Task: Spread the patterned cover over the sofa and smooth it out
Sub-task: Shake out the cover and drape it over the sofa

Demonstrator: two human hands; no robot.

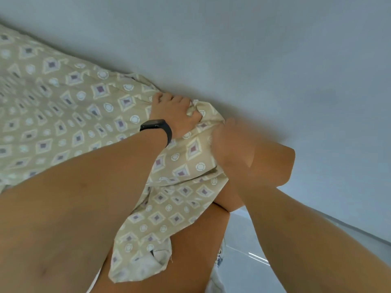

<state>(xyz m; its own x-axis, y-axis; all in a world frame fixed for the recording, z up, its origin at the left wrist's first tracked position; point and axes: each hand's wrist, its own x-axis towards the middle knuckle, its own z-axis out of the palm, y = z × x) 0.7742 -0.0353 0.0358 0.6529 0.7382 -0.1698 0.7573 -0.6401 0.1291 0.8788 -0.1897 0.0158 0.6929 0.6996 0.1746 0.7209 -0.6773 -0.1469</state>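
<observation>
The patterned cover (63, 115), beige with diamond and circle motifs, lies over the sofa from the left to the middle of the view. A loose corner of it hangs down at the bottom centre. My left hand (175, 113), with a black band on the wrist, grips a bunched fold of the cover right by the wall. My right hand (228, 144) is motion-blurred and holds the cover's edge with curled fingers, just right of the left hand. Bare tan sofa upholstery (275, 163) shows beside the right hand and below the hanging corner.
A plain grey-blue wall (254, 60) runs along the back of the sofa, close to both hands. Pale floor tiles (243, 261) show at the lower right, past the sofa's end.
</observation>
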